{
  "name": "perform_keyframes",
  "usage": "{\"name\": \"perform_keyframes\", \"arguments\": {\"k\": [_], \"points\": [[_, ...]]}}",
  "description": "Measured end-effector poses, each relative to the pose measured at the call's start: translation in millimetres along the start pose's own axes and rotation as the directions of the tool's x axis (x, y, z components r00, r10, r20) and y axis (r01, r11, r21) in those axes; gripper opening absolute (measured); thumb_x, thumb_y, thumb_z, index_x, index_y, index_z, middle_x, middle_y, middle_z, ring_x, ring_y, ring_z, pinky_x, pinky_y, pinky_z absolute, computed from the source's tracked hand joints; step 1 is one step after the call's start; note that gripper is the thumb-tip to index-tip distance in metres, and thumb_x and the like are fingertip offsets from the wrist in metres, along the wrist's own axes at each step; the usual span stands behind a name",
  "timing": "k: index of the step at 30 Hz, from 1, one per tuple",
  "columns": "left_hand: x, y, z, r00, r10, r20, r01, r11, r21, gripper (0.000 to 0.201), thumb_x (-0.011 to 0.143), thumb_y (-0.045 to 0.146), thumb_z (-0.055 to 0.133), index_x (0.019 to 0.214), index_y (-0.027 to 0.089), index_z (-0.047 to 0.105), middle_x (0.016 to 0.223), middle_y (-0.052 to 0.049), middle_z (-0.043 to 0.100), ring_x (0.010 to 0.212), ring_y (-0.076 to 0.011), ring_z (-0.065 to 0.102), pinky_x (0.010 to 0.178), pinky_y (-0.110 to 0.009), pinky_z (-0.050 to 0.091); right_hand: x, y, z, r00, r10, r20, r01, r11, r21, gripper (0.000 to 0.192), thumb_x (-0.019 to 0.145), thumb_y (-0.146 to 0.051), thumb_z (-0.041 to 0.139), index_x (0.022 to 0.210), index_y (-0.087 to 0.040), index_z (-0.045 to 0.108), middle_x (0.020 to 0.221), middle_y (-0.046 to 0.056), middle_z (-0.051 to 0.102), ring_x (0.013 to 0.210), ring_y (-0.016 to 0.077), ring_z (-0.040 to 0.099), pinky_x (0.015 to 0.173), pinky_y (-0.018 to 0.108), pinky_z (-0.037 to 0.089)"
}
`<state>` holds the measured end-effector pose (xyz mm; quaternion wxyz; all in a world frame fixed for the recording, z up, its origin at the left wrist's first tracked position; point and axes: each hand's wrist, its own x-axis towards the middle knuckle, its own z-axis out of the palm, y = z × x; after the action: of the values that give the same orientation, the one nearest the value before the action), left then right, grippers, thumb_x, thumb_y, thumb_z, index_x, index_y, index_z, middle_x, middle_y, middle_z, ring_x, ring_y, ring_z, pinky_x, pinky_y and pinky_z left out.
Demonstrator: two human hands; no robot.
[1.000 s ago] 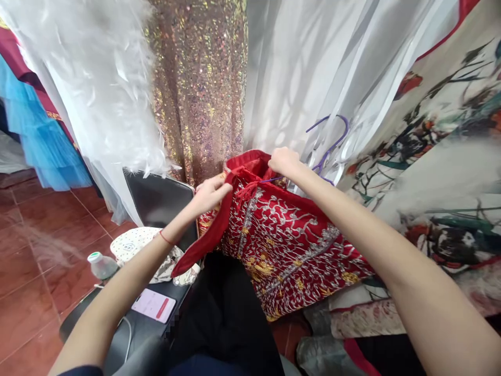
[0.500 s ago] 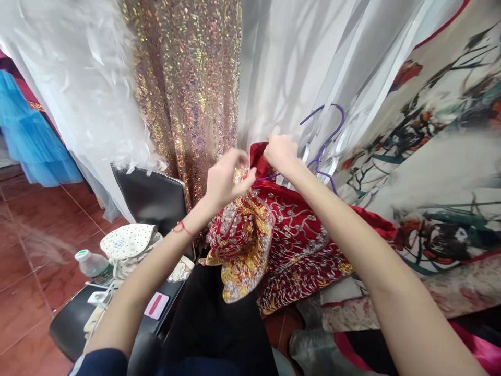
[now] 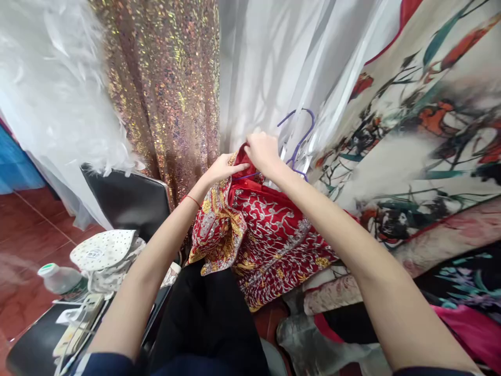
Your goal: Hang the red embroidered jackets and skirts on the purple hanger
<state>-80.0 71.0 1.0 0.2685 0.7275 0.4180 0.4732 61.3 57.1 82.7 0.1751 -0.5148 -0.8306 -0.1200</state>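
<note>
Both hands meet at the top edge of a red embroidered garment (image 3: 270,230), which hangs down from the fingers and spreads over the person's lap. The left hand (image 3: 223,168) has its fingers (image 3: 238,167) stretched out and close together, laid flat along the upper hem, with the gold-patterned flap of the cloth folded over and drooping just below its palm. The right hand (image 3: 263,152) is curled over the same hem, knuckles up; its fingertips are tucked under the cloth, so it cannot be told exactly what they pinch, though the fabric bunches up into the closed grip. The two hands touch or nearly touch, fingertip to fingertip.

A purple hanger (image 3: 298,142) sits just beyond the right hand's knuckles, its hook rising above them and a thin purple bar running under the fingers into the neck of the garment. Behind the fingers hang a gold sequinned fabric (image 3: 164,94) and white sheer fabric (image 3: 266,68); off to the right hand's side lies a floral printed cloth (image 3: 410,130). Well below and to the left hand's side stand a black chair (image 3: 125,198), a spotted white bag (image 3: 105,250) and a plastic bottle (image 3: 58,277)
</note>
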Motion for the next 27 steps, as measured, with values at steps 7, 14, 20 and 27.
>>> {"name": "perform_keyframes", "arguments": {"k": [7,14,20,27], "points": [[-14.7,18.4,-10.3,1.000,0.012,-0.017,-0.011,0.998,0.065,0.034,0.072,0.047,0.078,0.065,0.016,0.066,0.064,-0.001,0.062,0.060,-0.0122,0.052,0.060,-0.029,0.043,-50.7,33.4,-14.5,0.952,-0.164,-0.258,0.146,0.985,-0.089,0.039,0.101,-0.030,0.033,0.128,-0.018,0.058,0.126,0.017,0.063,0.122,0.0301,0.056,0.102,0.047,0.045],[12.3,49.7,10.7,0.989,0.122,-0.089,-0.129,0.988,-0.082,0.032,0.072,0.044,0.078,0.086,0.015,0.076,0.083,-0.006,0.072,0.076,-0.0168,0.062,0.070,-0.031,0.049,-127.4,116.9,-5.6,0.905,0.163,-0.392,-0.026,0.943,0.332,0.029,0.098,-0.039,0.038,0.107,-0.024,0.061,0.106,0.014,0.066,0.093,0.0238,0.067,0.079,0.039,0.058],[13.0,47.6,20.4,0.970,-0.131,0.204,0.110,0.988,0.110,0.039,0.078,0.044,0.067,0.052,0.018,0.055,0.053,-0.001,0.052,0.051,-0.0117,0.045,0.052,-0.028,0.035,-132.8,139.4,2.1,0.940,-0.118,0.321,-0.203,0.561,0.802,0.053,0.090,-0.063,0.054,0.115,-0.018,0.067,0.068,0.003,0.070,0.052,0.0178,0.068,0.040,0.025,0.047],[-6.1,63.9,22.8,0.934,-0.243,0.264,0.210,0.967,0.148,0.044,0.083,0.055,0.053,0.061,0.016,0.057,0.059,-0.003,0.058,0.056,-0.0135,0.050,0.054,-0.027,0.037,-138.0,139.6,15.1,0.896,-0.206,0.392,-0.263,0.465,0.846,0.058,0.079,-0.059,0.073,0.113,-0.012,0.073,0.059,-0.001,0.067,0.038,0.0075,0.051,0.036,0.020,0.032]]}}
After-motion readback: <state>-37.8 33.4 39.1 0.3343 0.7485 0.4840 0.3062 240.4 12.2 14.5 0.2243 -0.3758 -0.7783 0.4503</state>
